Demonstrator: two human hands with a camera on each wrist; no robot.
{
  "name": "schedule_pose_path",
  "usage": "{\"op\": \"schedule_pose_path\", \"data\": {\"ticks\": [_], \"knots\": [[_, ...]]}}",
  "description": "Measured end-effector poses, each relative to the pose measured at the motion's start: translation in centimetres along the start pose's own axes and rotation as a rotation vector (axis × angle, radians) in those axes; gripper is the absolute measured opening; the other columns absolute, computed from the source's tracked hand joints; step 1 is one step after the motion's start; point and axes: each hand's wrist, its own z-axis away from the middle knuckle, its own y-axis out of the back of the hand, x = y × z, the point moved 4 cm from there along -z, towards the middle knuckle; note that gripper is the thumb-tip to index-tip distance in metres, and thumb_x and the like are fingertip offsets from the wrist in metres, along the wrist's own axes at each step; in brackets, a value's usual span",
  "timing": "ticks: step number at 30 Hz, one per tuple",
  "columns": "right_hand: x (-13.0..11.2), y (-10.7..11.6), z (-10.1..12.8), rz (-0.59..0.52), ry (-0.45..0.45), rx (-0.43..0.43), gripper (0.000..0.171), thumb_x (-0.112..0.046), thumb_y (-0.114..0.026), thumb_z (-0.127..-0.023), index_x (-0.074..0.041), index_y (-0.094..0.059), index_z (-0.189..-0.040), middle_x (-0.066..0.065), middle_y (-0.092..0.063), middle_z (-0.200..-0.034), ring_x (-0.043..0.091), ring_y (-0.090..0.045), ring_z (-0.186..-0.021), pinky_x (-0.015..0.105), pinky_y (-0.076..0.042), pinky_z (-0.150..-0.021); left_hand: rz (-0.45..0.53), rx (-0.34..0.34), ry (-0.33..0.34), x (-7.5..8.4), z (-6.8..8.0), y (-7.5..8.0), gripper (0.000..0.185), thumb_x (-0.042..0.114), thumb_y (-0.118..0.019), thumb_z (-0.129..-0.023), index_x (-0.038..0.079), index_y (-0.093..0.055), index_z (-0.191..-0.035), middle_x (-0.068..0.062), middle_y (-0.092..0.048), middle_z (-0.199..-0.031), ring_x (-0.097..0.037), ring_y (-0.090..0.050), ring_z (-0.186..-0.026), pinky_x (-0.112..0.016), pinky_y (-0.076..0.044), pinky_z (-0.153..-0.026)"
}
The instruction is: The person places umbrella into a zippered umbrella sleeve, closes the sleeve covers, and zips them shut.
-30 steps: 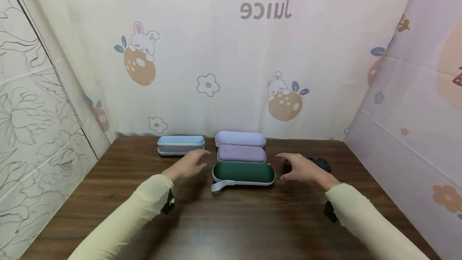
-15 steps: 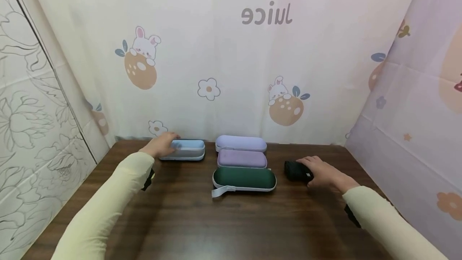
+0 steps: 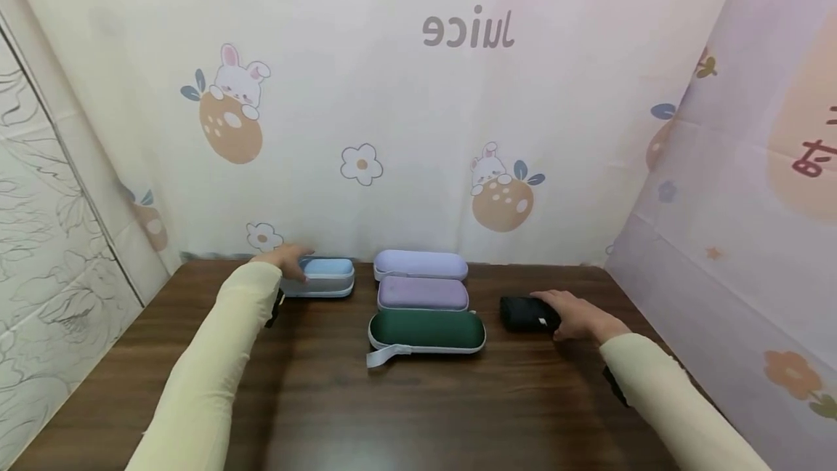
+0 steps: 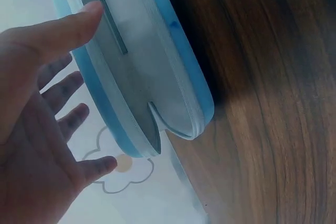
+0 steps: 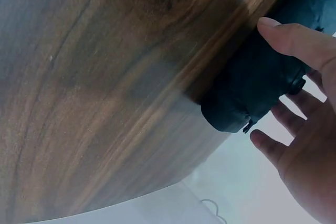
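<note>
Item 1, blue case [image 3: 323, 276]: lies at far-left of the table [image 3: 418, 413], hard by the back curtain, long axis running left-right across your view. Zip seam faces you. Your left hand [image 3: 286, 259] sits at its left end; in the left wrist view the thumb [image 4: 63, 30] rests along the case's edge and the fingers [image 4: 63, 90] are spread behind it, not yet wrapped round. So: hand apart, touching at most, no grip.

Item 2, black pouch [image 3: 526, 314]: right side of the table, well apart from item 1, long axis also roughly left-right. Your right hand [image 3: 575, 315] is at its right end; right wrist view shows the thumb [image 5: 294, 43] laid on top, fingers [image 5: 275, 148] loose beyond the far side. Apart too, contact light, not clamped.

Between them, centre stack front to back: green case [image 3: 426, 331] w/ grey strap [image 3: 382, 357], purple case [image 3: 422, 293], lilac case [image 3: 421, 264]. All parallel to items 1 & 2.

Nearness: left hand serves item 1, right hand item 2; neither is near the centre three.
</note>
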Motion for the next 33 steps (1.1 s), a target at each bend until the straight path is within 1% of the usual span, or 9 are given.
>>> {"op": "schedule_pose_path", "data": {"ticks": [3,5,12,14,17,21,24,28,33], "knots": [[0.4,-0.2,-0.5,-0.002,0.003,-0.006,0.079,-0.002,-0.082,-0.071,0.001,-0.042,-0.139,0.029,-0.042,-0.135,0.048,-0.038,-0.123,0.058,-0.041,-0.088,-0.007,-0.015,0.009,-0.2,-0.3,-0.2,0.067,0.012,-0.07,-0.083,-0.008,-0.04,-0.139,-0.031,-0.038,-0.14,-0.047,-0.033,-0.129,-0.055,-0.03,-0.103],[0.4,-0.5,-0.9,0.008,0.009,-0.012,0.078,-0.003,-0.082,-0.071,0.0,-0.043,-0.139,0.027,-0.044,-0.134,0.048,-0.04,-0.121,0.059,-0.041,-0.088,-0.007,-0.01,0.018,-0.6,0.0,-0.6,0.067,0.012,-0.072,-0.082,-0.007,-0.041,-0.138,-0.03,-0.04,-0.139,-0.047,-0.035,-0.128,-0.054,-0.032,-0.102],[0.7,-0.6,-1.8,0.057,0.005,-0.02,0.074,-0.006,-0.083,-0.071,-0.004,-0.048,-0.136,0.024,-0.05,-0.13,0.045,-0.047,-0.116,0.06,-0.04,-0.086,0.001,-0.014,0.112,-1.2,0.2,-1.5,0.075,0.021,-0.079,-0.076,-0.001,-0.045,-0.139,-0.028,-0.039,-0.139,-0.042,-0.035,-0.124,-0.057,-0.033,-0.098],[0.8,-0.5,-1.9,0.076,0.017,-0.02,0.074,-0.006,-0.084,-0.07,-0.003,-0.048,-0.135,0.025,-0.051,-0.128,0.044,-0.048,-0.114,0.06,-0.041,-0.085,-0.002,-0.022,0.097,-1.2,-0.1,-1.5,0.075,0.022,-0.079,-0.075,-0.002,-0.046,-0.137,-0.027,-0.042,-0.137,-0.041,-0.039,-0.122,-0.054,-0.035,-0.097],[1.2,-0.4,-2.1,0.108,0.036,0.0,0.073,-0.007,-0.084,-0.07,-0.002,-0.049,-0.134,0.026,-0.052,-0.126,0.044,-0.049,-0.112,0.059,-0.041,-0.084,0.039,-0.052,0.095,-1.2,-0.4,-1.1,0.075,0.021,-0.08,-0.074,-0.004,-0.046,-0.136,-0.026,-0.046,-0.133,-0.039,-0.044,-0.118,-0.051,-0.037,-0.096],[1.4,-0.4,-2.0,0.149,0.058,0.045,0.069,-0.008,-0.082,-0.071,0.001,-0.05,-0.132,0.027,-0.053,-0.124,0.045,-0.051,-0.109,0.057,-0.044,-0.082,0.091,-0.103,0.113,-1.2,-0.3,-0.4,0.075,0.02,-0.079,-0.076,-0.006,-0.043,-0.137,-0.025,-0.047,-0.131,-0.038,-0.045,-0.117,-0.05,-0.038,-0.095],[1.4,-0.4,-1.8,0.158,0.061,0.058,0.067,-0.008,-0.08,-0.072,0.001,-0.05,-0.132,0.027,-0.053,-0.124,0.045,-0.051,-0.109,0.057,-0.044,-0.081,0.087,-0.122,0.091,-1.0,-0.1,0.1,0.073,0.021,-0.078,-0.078,-0.008,-0.043,-0.136,-0.027,-0.046,-0.132,-0.04,-0.045,-0.119,-0.05,-0.038,-0.096],[1.1,-0.3,-1.8,0.166,0.063,0.046,0.068,-0.009,-0.081,-0.073,0.002,-0.05,-0.132,0.028,-0.053,-0.123,0.045,-0.051,-0.108,0.057,-0.044,-0.081,0.097,-0.145,0.065,-0.5,0.7,0.8,0.071,0.021,-0.075,-0.081,-0.011,-0.042,-0.135,-0.029,-0.044,-0.135,-0.042,-0.042,-0.123,-0.049,-0.036,-0.1],[0.9,-0.3,-2.0,0.157,0.053,0.02,0.069,-0.009,-0.081,-0.073,0.003,-0.049,-0.132,0.029,-0.052,-0.123,0.045,-0.051,-0.108,0.057,-0.044,-0.08,0.112,-0.152,0.016,1.1,2.2,2.0,0.068,0.022,-0.071,-0.084,-0.012,-0.042,-0.135,-0.029,-0.048,-0.131,-0.04,-0.046,-0.12,-0.049,-0.036,-0.1]]}}
